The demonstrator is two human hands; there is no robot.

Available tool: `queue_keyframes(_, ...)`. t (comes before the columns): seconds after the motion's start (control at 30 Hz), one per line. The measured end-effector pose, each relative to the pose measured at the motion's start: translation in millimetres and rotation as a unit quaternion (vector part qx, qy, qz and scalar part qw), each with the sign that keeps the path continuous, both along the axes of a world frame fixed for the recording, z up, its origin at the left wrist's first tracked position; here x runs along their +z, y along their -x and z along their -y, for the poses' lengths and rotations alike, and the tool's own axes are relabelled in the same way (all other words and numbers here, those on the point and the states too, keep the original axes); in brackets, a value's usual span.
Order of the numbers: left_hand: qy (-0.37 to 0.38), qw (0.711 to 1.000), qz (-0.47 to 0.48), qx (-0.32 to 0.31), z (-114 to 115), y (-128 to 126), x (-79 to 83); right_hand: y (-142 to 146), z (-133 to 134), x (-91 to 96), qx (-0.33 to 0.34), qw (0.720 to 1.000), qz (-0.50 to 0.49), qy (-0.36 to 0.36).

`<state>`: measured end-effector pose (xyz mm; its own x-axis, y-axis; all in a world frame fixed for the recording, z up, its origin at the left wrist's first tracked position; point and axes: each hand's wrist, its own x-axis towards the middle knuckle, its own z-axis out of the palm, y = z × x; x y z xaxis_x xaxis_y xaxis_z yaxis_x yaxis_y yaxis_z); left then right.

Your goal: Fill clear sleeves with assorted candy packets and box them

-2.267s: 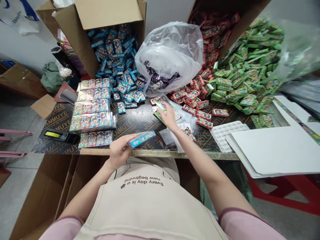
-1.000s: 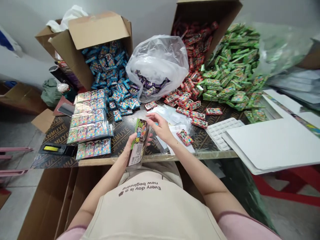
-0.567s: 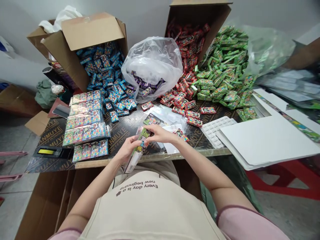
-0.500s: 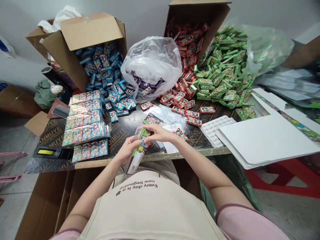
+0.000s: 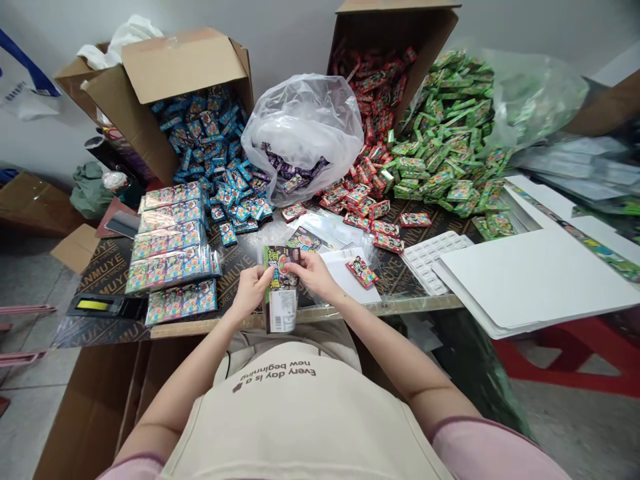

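Note:
A dark printed card packet with green lettering and a white barcode label hangs upright between my hands at the table's front edge. My left hand pinches its left side, the thumb on the front. On the right side, my right hand grips it with thumb and fingers. Behind the packet lie clear plastic sleeves and another dark printed card. A small red box rests on a white sheet right of my right hand.
Stacked wrapped sets stand at the left. Behind are blue boxes spilling from a carton, a plastic bag with purple boxes, red boxes and green boxes. White boards overhang the right edge. A person's arm shows far right.
The packet has turned from tilted and edge-on to upright, its printed face now toward me. My right hand has moved from the packet's top to its right side.

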<state>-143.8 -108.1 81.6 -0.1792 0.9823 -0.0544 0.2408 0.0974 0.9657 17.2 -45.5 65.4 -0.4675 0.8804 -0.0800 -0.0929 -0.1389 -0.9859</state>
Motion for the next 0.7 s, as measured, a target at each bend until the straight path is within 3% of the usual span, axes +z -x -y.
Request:
queue_keyframes(0.1,-0.008,1.0,-0.005,0.002,-6,3,-2.4,-3,-1,5.9,0.007,1.0,-0.01,0.021)
queue_keyframes(0.2,-0.01,0.997,0.063,0.032,-14,7,-4.7,-10,2,6.9,0.145,0.985,-0.012,0.089)
queue_keyframes(0.27,-0.009,0.994,0.103,0.039,-17,8,-6.5,-16,5,2.9,0.19,0.977,0.001,0.102)
queue_keyframes(0.43,0.093,0.978,0.165,-0.091,-10,9,-17.1,-27,3,-8.3,0.081,0.995,0.027,0.051)
queue_keyframes(0.53,0.083,0.976,0.156,-0.127,-5,10,-29.0,-26,-2,-6.1,0.051,0.998,0.007,0.031)
queue_keyframes(0.63,0.052,0.976,0.117,-0.178,-3,5,-40.0,-16,-10,2.1,-0.081,0.996,-0.032,-0.004)
queue_keyframes(0.7,0.051,0.972,0.148,-0.174,-3,-6,-42.1,-6,-13,7.8,-0.181,0.982,-0.047,-0.006)
